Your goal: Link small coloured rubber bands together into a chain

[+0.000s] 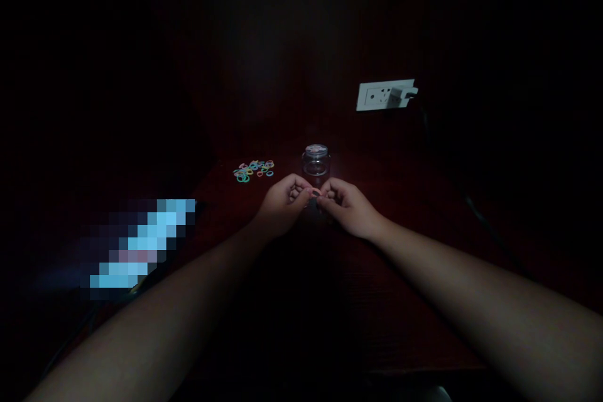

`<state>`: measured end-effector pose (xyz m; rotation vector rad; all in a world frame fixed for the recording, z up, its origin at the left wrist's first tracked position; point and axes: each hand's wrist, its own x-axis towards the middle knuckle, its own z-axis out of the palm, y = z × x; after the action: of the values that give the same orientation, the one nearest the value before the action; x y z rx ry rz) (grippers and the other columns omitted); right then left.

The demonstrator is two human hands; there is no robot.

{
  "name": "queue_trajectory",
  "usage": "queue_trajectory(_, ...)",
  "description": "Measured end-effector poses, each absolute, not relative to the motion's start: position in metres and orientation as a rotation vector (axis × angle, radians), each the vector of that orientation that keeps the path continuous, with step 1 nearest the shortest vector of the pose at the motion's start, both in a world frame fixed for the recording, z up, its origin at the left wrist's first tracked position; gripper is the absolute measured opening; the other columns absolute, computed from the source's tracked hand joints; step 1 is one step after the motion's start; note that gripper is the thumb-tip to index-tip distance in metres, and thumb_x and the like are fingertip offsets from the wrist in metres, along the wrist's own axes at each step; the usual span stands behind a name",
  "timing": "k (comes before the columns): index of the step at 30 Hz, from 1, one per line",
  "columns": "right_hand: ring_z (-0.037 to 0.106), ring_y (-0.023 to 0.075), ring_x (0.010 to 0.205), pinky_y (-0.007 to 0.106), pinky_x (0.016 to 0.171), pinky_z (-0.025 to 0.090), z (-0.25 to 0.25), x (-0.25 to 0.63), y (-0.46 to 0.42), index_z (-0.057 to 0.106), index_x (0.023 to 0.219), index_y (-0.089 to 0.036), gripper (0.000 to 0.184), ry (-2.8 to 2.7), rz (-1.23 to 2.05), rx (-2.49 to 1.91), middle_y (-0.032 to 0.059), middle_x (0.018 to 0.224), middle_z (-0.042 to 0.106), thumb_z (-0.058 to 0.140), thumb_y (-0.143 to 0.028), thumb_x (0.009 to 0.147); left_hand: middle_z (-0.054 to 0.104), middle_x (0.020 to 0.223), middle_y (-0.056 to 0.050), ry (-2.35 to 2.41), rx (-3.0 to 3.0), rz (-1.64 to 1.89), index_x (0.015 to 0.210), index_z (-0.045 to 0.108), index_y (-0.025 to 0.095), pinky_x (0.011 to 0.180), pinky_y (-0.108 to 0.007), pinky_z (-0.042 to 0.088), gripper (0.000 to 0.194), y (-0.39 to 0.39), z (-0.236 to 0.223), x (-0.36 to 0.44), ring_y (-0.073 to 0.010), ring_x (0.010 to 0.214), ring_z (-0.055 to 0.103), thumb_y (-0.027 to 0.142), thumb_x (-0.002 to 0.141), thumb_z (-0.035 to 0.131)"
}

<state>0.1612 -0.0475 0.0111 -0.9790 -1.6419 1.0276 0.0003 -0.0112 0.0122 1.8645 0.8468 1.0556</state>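
Between my two hands is a small orange-pink hair tie (316, 191), pinched from both sides. My left hand (286, 202) grips its left edge with thumb and forefinger. On the opposite edge, the fingertips of my right hand (347, 204) are closed. Just behind the hands a clear jar (316, 164) with a patterned lid stands upright on the dark red table. Several colourful hair ties (254, 169) lie in a loose pile left of the jar.
A white wall socket (386, 95) with a plug in it is at the back right, and a cable (478, 208) runs down the right side. To the left, a bright pixelated screen (146, 242) stands beside my left forearm. The surroundings are very dark.
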Motion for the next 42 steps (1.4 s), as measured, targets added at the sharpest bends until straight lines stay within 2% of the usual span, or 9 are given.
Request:
queue_trajectory(9,0.045,0.0057,0.044,0.018,0.040,0.034,0.0073,0.1620,-0.0454,0.046,0.078,-0.017,0.016,-1.663,1.001,-0.990,-0.0025,0.060,0.054,0.055,-0.030,0.077,0.063,0.080,-0.004,0.790,1.812,1.084,0.083,0.053,0.014,0.061,-0.024,0.046,0.016,-0.0111,0.0144,0.0016,-0.0112,0.067,0.058,0.031,0.080,0.051)
queue_trajectory(19,0.047,0.0061,0.044,0.018,0.041,0.037,0.0106,0.1608,-0.0479,0.047,0.077,-0.016,0.013,-1.706,1.050,-0.989,-0.0008,0.062,0.058,0.053,-0.027,0.078,0.062,0.075,-0.003,0.806,1.847,1.073,0.083,0.053,0.014,0.061,-0.023,0.046,0.017,-0.0095,0.0135,0.0001,-0.0105,0.065,0.057,0.030,0.081,0.050)
queue_trajectory(25,0.048,0.0060,0.044,0.018,0.041,0.038,0.0092,0.1605,-0.0483,0.046,0.078,-0.016,0.011,-1.746,1.037,-0.969,-0.0010,0.064,0.057,0.049,-0.027,0.080,0.063,0.082,-0.004,0.862,1.715,1.131,0.083,0.052,0.014,0.059,-0.022,0.047,0.017,-0.0084,0.0160,0.0014,-0.0091,0.064,0.056,0.030,0.079,0.052)
queue_trajectory(32,0.045,0.0054,0.043,0.018,0.039,0.035,0.0101,0.1617,-0.0456,0.045,0.086,-0.017,0.016,-1.587,1.016,-0.994,-0.0030,0.063,0.054,0.054,-0.028,0.077,0.061,0.077,-0.003,0.820,1.732,1.080,0.084,0.052,0.014,0.060,-0.024,0.047,0.019,-0.0076,0.0116,0.0011,-0.0107,0.065,0.058,0.033,0.079,0.052)
queue_trajectory(38,0.043,0.0067,0.046,0.020,0.042,0.033,0.0116,0.1633,-0.0457,0.049,0.078,-0.016,0.017,-1.583,0.948,-1.003,-0.0010,0.062,0.054,0.055,-0.032,0.076,0.061,0.078,-0.003,0.793,1.795,1.041,0.085,0.053,0.014,0.061,-0.024,0.045,0.018,-0.0082,0.0104,0.0010,-0.0107,0.067,0.056,0.031,0.078,0.053)
queue_trajectory(42,0.041,0.0069,0.048,0.020,0.044,0.031,0.0113,0.1682,-0.0427,0.049,0.071,-0.016,0.014,-1.549,0.796,-1.041,-0.0025,0.057,0.050,0.058,-0.026,0.072,0.060,0.075,-0.002,0.786,1.826,1.016,0.085,0.054,0.015,0.058,-0.022,0.042,0.016,-0.0126,0.0127,0.0023,-0.0095,0.064,0.053,0.030,0.078,0.054)
